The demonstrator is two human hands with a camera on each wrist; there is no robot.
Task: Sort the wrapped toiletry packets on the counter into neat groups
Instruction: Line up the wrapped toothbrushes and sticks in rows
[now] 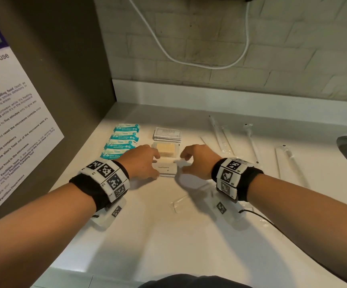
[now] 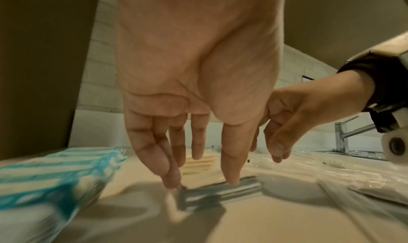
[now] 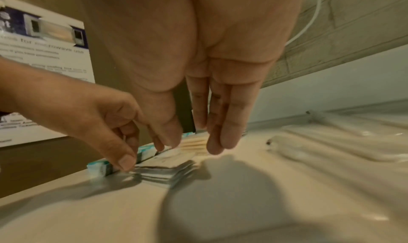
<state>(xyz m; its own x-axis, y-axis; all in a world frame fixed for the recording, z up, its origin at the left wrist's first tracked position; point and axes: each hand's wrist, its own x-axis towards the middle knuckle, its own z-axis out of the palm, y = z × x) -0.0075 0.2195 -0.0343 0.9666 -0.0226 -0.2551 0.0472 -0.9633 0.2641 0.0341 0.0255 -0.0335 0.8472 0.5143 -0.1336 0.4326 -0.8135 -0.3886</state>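
Now your left hand (image 1: 142, 161) and right hand (image 1: 197, 161) flank the toothpaste packets (image 1: 167, 170), stacked just nearer you than the tan packets (image 1: 166, 151). Left fingertips (image 2: 232, 180) touch its edges; right fingers hang relaxed beside it, holding nothing. Long axis runs hand-to-hand.

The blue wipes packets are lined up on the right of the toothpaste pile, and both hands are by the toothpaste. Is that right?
Not quite: the head view shows the blue wipes packets left of the toothpaste pile. The left hand and right hand are indeed by it.
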